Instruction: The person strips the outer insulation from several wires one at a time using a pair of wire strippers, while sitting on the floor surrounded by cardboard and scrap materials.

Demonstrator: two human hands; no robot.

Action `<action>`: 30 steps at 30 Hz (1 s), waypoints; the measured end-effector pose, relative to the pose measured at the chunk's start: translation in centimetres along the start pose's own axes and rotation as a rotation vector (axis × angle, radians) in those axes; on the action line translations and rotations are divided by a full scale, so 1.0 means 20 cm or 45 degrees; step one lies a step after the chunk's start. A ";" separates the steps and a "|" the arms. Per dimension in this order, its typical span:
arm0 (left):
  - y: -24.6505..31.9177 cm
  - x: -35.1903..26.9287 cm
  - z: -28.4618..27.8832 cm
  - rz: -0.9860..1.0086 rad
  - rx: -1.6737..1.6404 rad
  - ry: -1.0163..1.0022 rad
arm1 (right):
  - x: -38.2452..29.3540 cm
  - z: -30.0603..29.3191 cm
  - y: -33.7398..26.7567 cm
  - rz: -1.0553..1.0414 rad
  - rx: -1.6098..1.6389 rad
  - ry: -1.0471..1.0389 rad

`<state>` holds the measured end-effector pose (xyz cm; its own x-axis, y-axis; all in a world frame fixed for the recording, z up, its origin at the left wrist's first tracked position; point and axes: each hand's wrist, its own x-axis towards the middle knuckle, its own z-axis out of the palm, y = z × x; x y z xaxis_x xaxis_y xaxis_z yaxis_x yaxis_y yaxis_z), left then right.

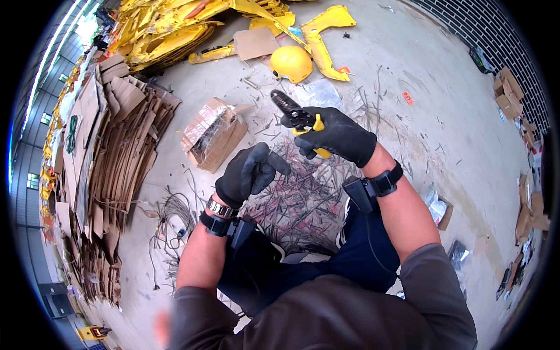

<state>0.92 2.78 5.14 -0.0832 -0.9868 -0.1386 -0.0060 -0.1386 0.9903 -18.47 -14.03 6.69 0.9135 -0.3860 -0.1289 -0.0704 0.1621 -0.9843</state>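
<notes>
My right hand (345, 133), in a black work glove, grips wire strippers (294, 110) by their yellow handles, the dark notched jaws pointing up and to the left. To the left and a little lower is my left hand (251, 173), gloved as well, its fingers bent in toward the thumb. Whether anything thin is pinched there cannot be made out. Below both hands, scraps of cut cable sheath (297, 201), dark grey and pinkish red, cover the floor between my legs. An opened cardboard box (216, 148) with dark strands inside stands beyond my left hand.
Flattened cardboard (127, 131) is stacked high at the left. Loose cables (175, 214) lie coiled near my left forearm. Ahead are a yellow helmet (292, 64), a bent yellow plastic panel (321, 43) and a heap of yellow panels (162, 35). Cartons (509, 94) line the right wall.
</notes>
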 end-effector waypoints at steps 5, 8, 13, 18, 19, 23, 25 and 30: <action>-0.02 0.02 -0.02 0.056 0.134 -0.026 | 0.07 0.02 0.06 -0.044 -0.230 -0.087; -0.05 0.01 -0.02 0.065 -0.071 0.097 | 0.10 0.01 0.05 -0.063 -0.231 -0.044; -0.04 -0.01 0.00 -0.077 -0.281 0.333 | 0.11 -0.05 0.03 0.029 -0.288 0.004; 0.01 -0.02 0.02 0.001 0.271 0.340 | 0.13 -0.07 0.06 0.027 -0.334 -0.006; 0.00 -0.02 0.03 -0.113 0.123 0.372 | 0.12 -0.08 0.06 0.026 -0.335 -0.003; -0.05 -0.01 0.05 -0.317 -0.211 0.449 | 0.12 -0.07 0.06 -0.093 -0.533 0.060; -0.03 0.00 0.05 -0.298 -0.209 0.499 | 0.12 -0.09 0.09 -0.070 -0.385 0.210; -0.02 -0.01 0.02 -0.245 -0.224 0.838 | 0.10 -0.13 0.05 -0.102 -0.089 0.483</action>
<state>0.48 2.99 4.73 0.5235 -0.7810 -0.3406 0.2054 -0.2723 0.9400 -17.76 -16.97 5.23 0.7051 -0.7052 -0.0743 -0.0440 0.0610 -0.9972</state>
